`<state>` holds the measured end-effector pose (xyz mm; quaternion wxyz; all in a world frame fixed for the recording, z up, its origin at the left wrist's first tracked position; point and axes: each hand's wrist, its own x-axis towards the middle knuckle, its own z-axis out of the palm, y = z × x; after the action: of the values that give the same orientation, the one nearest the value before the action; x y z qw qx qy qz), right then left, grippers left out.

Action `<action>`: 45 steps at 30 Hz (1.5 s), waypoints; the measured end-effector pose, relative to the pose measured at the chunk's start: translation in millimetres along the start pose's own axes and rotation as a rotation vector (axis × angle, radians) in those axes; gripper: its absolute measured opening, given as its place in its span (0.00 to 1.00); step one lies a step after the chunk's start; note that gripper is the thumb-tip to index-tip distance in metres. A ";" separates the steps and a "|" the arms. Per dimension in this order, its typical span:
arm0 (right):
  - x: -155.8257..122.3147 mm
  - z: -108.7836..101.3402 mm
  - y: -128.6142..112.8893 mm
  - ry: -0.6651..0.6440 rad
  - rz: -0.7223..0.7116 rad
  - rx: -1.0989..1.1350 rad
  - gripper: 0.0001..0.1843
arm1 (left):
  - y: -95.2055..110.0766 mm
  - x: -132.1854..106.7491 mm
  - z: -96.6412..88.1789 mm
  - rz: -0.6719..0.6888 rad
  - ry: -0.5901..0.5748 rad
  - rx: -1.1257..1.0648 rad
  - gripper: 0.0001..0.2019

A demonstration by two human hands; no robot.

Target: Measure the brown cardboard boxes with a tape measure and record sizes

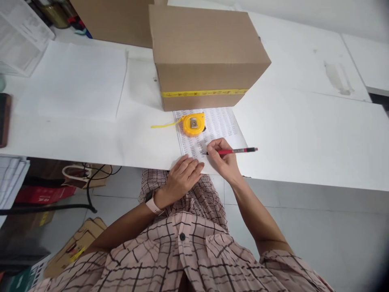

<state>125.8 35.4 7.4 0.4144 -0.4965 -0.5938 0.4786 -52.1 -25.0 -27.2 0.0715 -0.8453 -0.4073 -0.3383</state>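
My right hand (224,159) grips a red and black pen (240,151), its tip touching a printed sheet (226,125) covered in columns of text. Flat on the sheet's lower edge, at the table's front, lies my left hand (184,175) with its fingers stretched out. Above my hands a yellow tape measure (193,124) rests on the sheet, a short length of its yellow blade pulled out to the left. Behind it stands a brown cardboard box (206,77) with a yellow printed strip around its lower part; it covers the sheet's far edge.
Blank white paper (75,81) lies on the left of the white table (304,134). A phone (4,119) sits at the left edge. Another cardboard box (115,20) is behind. Below the table are cables, bags and flattened cardboard (73,247).
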 end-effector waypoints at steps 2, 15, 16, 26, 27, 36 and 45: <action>-2.7 -1.0 -0.9 -0.022 0.002 0.000 0.15 | 1.0 -0.9 0.9 -0.017 -0.019 0.008 0.18; -9.3 4.0 -4.6 0.070 -0.009 -0.191 0.17 | 1.8 -2.3 3.3 -0.047 0.006 -0.004 0.16; -9.3 4.1 -5.3 0.072 -0.006 -0.191 0.17 | 1.7 -2.4 3.4 -0.048 0.009 -0.005 0.16; -9.2 5.3 -3.8 0.064 -0.003 -0.192 0.17 | 2.1 -3.7 5.4 -0.084 0.011 -0.059 0.17; -9.1 5.1 -3.2 0.063 -0.004 -0.193 0.17 | 2.2 -3.3 5.2 -0.083 0.012 -0.055 0.16; -9.9 3.0 -2.8 0.057 -0.011 -0.166 0.17 | 3.2 0.6 1.5 -0.056 0.018 -0.001 0.15; -9.6 3.6 -2.9 0.048 -0.007 -0.175 0.17 | 3.0 0.8 1.6 -0.051 0.025 0.014 0.15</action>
<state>123.3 25.3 9.4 0.3854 -0.5398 -0.6251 0.4115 -48.7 -25.8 -27.5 0.0738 -0.8297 -0.4303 -0.3479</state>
